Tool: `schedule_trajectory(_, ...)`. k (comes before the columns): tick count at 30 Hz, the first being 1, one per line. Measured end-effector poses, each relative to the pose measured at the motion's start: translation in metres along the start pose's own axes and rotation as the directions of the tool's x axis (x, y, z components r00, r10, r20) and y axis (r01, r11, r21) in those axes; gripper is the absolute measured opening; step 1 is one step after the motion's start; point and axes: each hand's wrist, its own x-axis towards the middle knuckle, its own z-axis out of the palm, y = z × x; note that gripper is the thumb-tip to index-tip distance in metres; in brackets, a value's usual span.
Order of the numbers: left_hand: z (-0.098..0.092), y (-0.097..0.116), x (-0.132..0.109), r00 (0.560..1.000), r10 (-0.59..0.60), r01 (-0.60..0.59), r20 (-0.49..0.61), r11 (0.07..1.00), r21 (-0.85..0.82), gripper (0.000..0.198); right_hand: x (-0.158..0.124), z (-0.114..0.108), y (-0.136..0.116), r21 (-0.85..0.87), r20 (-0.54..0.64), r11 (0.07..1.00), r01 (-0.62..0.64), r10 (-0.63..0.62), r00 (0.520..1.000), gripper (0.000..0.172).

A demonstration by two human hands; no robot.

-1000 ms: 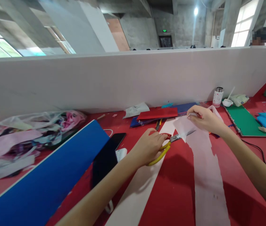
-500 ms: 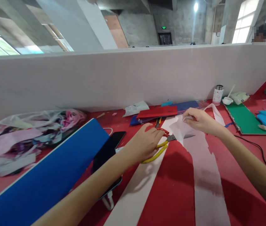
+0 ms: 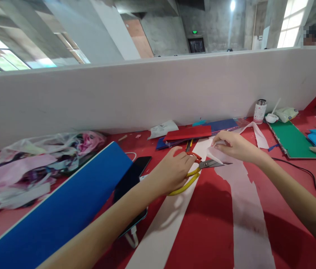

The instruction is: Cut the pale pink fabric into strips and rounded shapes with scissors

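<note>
In the head view, my left hand (image 3: pixel 174 170) is wrapped around the handles of the scissors (image 3: pixel 207 164), blades over the red table (image 3: pixel 208 220). My right hand (image 3: pixel 232 145) pinches pale pink material (image 3: pixel 215 154) beside the blades, near the long pink strip (image 3: pixel 250 220) lying on the table.

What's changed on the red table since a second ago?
The right hand has moved left, still pinching the thin pink piece. The left hand has eased slightly left with the scissors. More of the curled strip shows beyond the right hand. Neither hand let go. The blue board, green board and bottle stayed put.
</note>
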Motion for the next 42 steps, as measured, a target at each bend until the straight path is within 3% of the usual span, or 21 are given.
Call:
schedule_trajectory(14,-0.009,-0.004,0.003,0.997,0.077,-0.077,0.001,0.996,0.052,0.017,0.000,0.004,-0.005,-0.020,0.063,1.000,0.023,-0.022,0.998,0.013)
schedule_trajectory(27,-0.008,-0.006,-0.003,0.989,0.145,-0.142,-0.039,0.988,0.057,0.019,0.005,0.011,-0.015,-0.097,0.193,0.995,0.027,-0.008,0.981,0.014)
schedule_trajectory(36,-0.008,0.006,-0.002,0.997,0.048,-0.045,-0.060,0.998,0.045,0.029,0.002,0.006,-0.007,0.018,0.088,1.000,0.005,-0.006,0.996,0.012)
schedule_trajectory(42,-0.004,0.007,-0.001,0.996,0.050,-0.048,-0.068,0.998,0.030,0.018,0.001,0.004,-0.004,0.042,0.066,0.999,0.018,-0.021,0.998,0.012)
